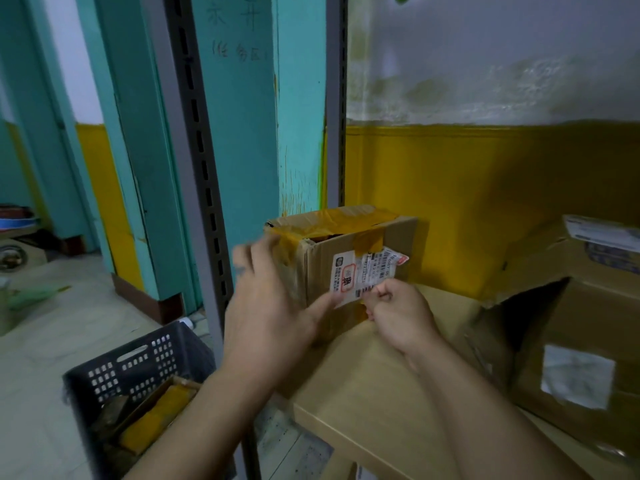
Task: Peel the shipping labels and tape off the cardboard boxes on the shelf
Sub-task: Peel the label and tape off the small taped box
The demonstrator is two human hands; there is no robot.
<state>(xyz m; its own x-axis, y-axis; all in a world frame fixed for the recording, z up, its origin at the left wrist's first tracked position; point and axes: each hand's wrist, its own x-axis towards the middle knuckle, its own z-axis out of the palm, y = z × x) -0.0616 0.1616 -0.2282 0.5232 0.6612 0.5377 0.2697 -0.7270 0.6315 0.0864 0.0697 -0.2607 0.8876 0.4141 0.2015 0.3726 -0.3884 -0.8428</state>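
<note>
The small box (346, 265) sits at the left end of the shelf (374, 403). At its 9 o'clock a grey post (194, 202) stands close, and the left hand (270, 317) lies flat on that side. At 12 o'clock the yellow wall (485, 202) is close behind. At 3 o'clock there is open shelf, then a big box (588, 327) blocks the way. At 6 o'clock the shelf is open too, but the right hand (398, 317), pinching the label (360, 275), takes up some room. A black crate (138, 375) sits low down at 7 o'clock, past the post.
</note>
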